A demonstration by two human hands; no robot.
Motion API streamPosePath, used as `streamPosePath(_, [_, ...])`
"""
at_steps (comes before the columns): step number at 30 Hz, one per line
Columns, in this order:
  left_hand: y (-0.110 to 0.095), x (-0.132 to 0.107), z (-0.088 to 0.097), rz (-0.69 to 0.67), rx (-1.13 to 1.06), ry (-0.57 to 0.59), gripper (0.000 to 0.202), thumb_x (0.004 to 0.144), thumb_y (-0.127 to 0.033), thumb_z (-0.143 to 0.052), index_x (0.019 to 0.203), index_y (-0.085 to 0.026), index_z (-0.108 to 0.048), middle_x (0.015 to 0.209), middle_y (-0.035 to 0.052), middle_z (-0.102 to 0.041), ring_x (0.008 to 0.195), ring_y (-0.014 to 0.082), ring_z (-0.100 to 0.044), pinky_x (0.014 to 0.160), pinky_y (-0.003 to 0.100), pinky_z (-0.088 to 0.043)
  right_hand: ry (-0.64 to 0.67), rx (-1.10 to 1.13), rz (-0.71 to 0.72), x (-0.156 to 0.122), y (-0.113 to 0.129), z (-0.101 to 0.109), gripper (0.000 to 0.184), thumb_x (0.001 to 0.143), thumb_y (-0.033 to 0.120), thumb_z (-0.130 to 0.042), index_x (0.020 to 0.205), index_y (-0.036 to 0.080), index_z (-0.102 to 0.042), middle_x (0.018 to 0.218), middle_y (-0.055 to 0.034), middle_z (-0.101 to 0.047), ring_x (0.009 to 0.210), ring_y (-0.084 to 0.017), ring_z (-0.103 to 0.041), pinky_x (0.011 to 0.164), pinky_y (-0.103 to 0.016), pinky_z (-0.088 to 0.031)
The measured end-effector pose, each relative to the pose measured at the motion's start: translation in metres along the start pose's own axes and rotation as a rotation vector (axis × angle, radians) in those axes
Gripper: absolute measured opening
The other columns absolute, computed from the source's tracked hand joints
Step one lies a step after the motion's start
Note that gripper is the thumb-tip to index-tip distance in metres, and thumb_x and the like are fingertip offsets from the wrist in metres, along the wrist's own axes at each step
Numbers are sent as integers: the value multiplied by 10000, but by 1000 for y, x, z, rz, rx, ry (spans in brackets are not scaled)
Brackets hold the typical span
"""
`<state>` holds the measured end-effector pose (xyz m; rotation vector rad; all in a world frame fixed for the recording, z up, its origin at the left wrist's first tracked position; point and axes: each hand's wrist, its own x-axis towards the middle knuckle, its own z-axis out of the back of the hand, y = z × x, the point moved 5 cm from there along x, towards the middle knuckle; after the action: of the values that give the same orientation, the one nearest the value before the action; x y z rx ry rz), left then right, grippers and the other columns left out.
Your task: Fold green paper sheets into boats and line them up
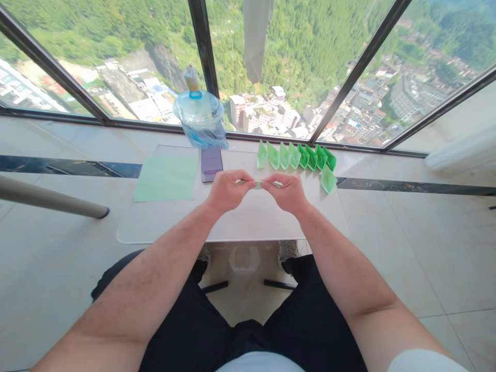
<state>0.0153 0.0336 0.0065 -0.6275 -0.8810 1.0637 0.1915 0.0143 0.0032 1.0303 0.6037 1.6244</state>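
Beside tall windows, a small white table (pixel 240 222) carries eight folded green paper boats (pixel 296 157) far right and unfolded green sheets (pixel 166 178) left, while left hand (pixel 225 192) and right hand (pixel 287 194) pinch another half-folded green paper (pixel 257 184) at centre.

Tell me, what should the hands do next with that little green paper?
Probably press the crease flat: the left hand and right hand pinch a narrow green paper between them, not yet shaped like the folded green boats lined up behind.
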Motion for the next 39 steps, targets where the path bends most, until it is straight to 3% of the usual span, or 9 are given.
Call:
streamPosePath(6, [5, 0, 0, 92, 4, 20, 151, 754, -324, -702, 737, -190, -768, 597, -24, -657, 537, 115, -484, 576, 253, -407, 35, -20, -106, 2, -4, -1, 193, 779, 357, -696, 720, 182, -752, 595, 21, -632, 587, -120, -498, 591, -254, -391])
streamPosePath(13, [23, 4, -7, 252, -194, 169, 246, 739, -342, -686, 895, -185, -794, 650, 15, -698, 589, 157, -592, 564, 263, -432, 188, 77, -320, 4, -22, -7, 293, 807, 399, -613, 683, 152, -711, 535, 24, -557, 515, -106, -443, 499, -246, -340])
streamPosePath(16, [34, 5, -9, 415, -360, 196, 253, 711, -309, -710, 909, -163, -768, 582, 23, -671, 536, 164, -617, 541, 269, -453, 200, 99, -298, 3, -24, -9, 306, 805, 411, -631, 916, 156, -759, 742, -21, -693, 576, -119, -527, 547, -253, -419])
streamPosePath(19, [43, 6, -8, 536, -491, 155, 218, 660, -286, -761, 823, -144, -731, 618, 42, -685, 544, 177, -655, 600, 306, -521, 155, 55, -159, 2, -18, -8, 514, 710, 385, -758, 1192, 212, -705, 1059, -59, -730, 729, -140, -616, 688, -278, -495])
streamPosePath(21, [45, 7, -9, 604, -571, 156, 269, 654, -326, -787, 834, -138, -720, 726, 68, -720, 581, 184, -683, 623, 314, -541, 130, -7, -139, 0, -18, -7, 438, 717, 380, -762, 1120, 213, -736, 960, -44, -742, 717, -143, -621, 702, -279, -493])
streamPosePath(24, [44, 6, -10, 679, -713, 157, 385, 697, -445, -767, 930, -144, -706, 891, 102, -743, 705, 213, -727, 610, 296, -544, 74, -88, -201, -1, -23, -5, 258, 813, 421, -670, 835, 183, -767, 634, -4, -671, 594, -137, -573, 623, -267, -452])
streamPosePath(28, [40, 5, -9, 644, -698, 94, 383, 689, -398, -783, 953, -143, -675, 898, 97, -736, 787, 223, -736, 645, 300, -569, 53, -115, -224, -1, -25, -5, 292, 825, 451, -658, 774, 183, -761, 570, 5, -645, 550, -140, -559, 584, -266, -432])
streamPosePath(34, [45, 5, -13, 558, -524, -24, 291, 680, -232, -739, 948, -135, -680, 764, 70, -723, 693, 205, -721, 638, 325, -585, 16, -133, -93, -5, -12, -4, 364, 851, 423, -669, 1174, 262, -720, 958, -26, -767, 738, -173, -672, 750, -305, -514])
streamPosePath(39, [45, 6, -8, 469, -275, -46, 271, 680, -254, -719, 934, -160, -725, 652, 19, -683, 563, 184, -686, 524, 263, -508, 40, -180, 74, -5, -5, -7, 199, 912, 273, -580, 1008, 271, -753, 1100, -24, -747, 1003, -200, -669, 818, -305, -513])
